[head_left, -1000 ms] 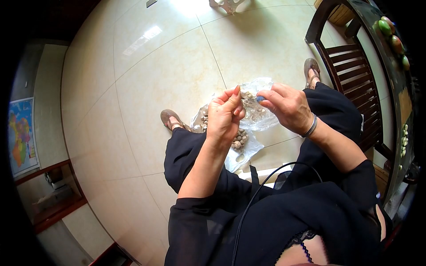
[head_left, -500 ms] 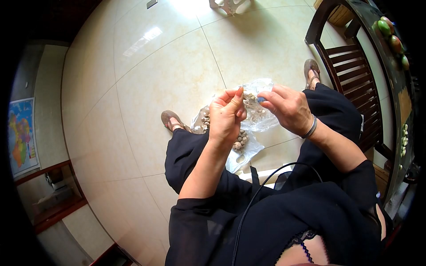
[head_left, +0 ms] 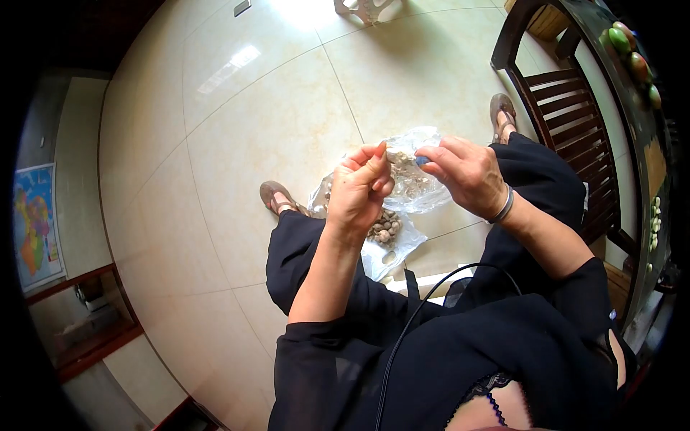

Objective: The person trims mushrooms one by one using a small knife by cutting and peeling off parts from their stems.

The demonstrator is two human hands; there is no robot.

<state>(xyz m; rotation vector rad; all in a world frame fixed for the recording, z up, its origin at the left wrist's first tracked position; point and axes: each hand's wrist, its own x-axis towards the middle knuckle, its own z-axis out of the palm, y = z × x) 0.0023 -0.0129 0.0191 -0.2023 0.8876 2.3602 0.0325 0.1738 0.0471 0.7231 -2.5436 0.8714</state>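
My left hand is raised over the plastic bags, thumb and forefinger pinched together. What sits in that pinch is too small or hidden to make out. Across a narrow gap, my right hand is closed on a small blue object, mostly covered by the fingers. Below my left hand, small brownish round pieces that look like mushrooms lie on a white plastic bag. A clear plastic bag with pale scraps in it spreads beneath and between both hands.
My feet stand either side of the bags on a tiled floor. A dark slatted wooden chair is at the right, beside a table with mangoes and pale green pieces. A stool stands ahead.
My left hand has shifted slightly left and down, still pinched. The right hand stays nearly in place around the blue object.
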